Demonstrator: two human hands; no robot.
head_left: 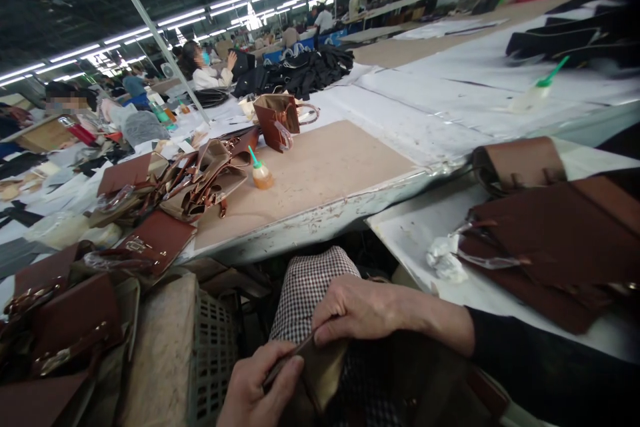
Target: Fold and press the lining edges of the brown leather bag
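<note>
On my lap lies a dark brown bag piece (320, 370), partly hidden by my hands and in shadow, with a paler lining showing. My left hand (265, 380) pinches its edge between thumb and fingers at the bottom middle. A little higher and to the right, my right hand (350, 313) grips the same edge, thumb below and fingers curled over. Checked cloth (313, 287) covers my leg beneath them.
Brown handbags (165, 240) pile up on the left, beside a plastic crate (215, 353). A glue bottle (262, 177) and an upright bag (275, 120) stand on the table (345, 153). More brown bags (550, 233) lie at right. A masked person (210, 73) sits across.
</note>
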